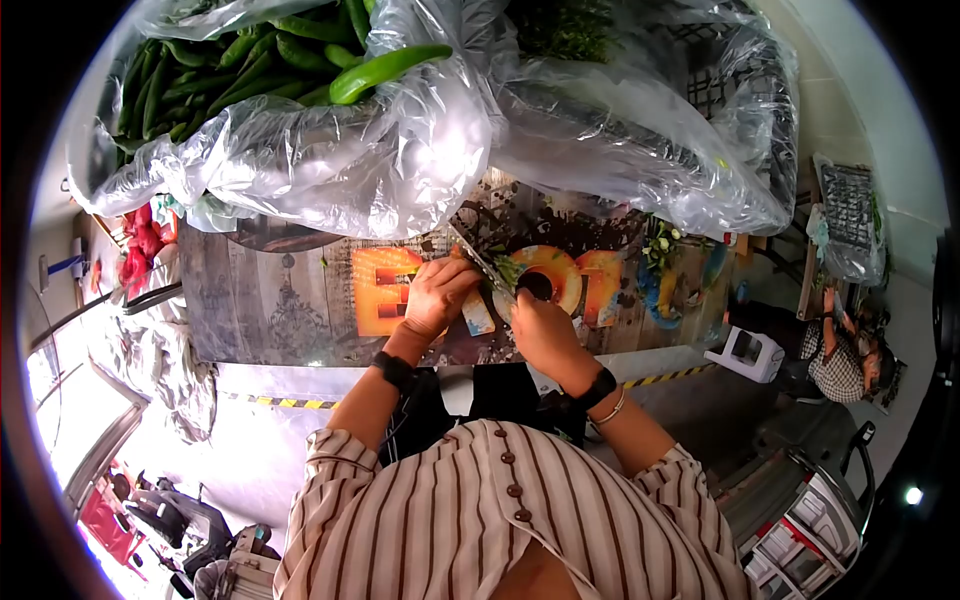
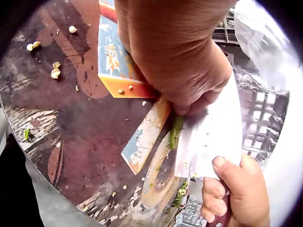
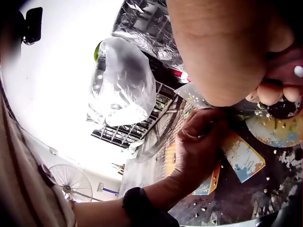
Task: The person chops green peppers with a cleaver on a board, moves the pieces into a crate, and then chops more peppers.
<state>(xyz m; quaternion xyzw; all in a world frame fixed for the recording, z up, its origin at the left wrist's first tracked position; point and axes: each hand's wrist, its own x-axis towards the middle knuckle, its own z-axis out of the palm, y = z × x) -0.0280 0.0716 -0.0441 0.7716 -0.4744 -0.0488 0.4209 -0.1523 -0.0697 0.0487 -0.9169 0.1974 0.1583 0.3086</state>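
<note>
My right hand (image 1: 548, 335) grips the dark red handle (image 3: 284, 68) of a broad knife (image 2: 208, 137). Its blade stands close beside the curled fingers of my left hand (image 1: 438, 297). In the left wrist view a slim green pepper piece (image 2: 176, 130) sticks out from under the left fingertips, against the blade. The left fingers hold it down on the patterned table (image 1: 300, 325); their tips are mostly hidden. Small chopped green bits (image 2: 180, 194) lie past the blade, and pale seeds (image 2: 56, 74) are scattered over the tabletop.
Behind the hands stand plastic-lined crates (image 1: 400, 170); the left one holds many long green peppers (image 1: 275, 60), the right one leafy greens (image 1: 560, 32). A leafy bit (image 1: 660, 243) lies to the right on the table. Farther right are a white stool (image 1: 750, 358) and another person (image 1: 845, 365).
</note>
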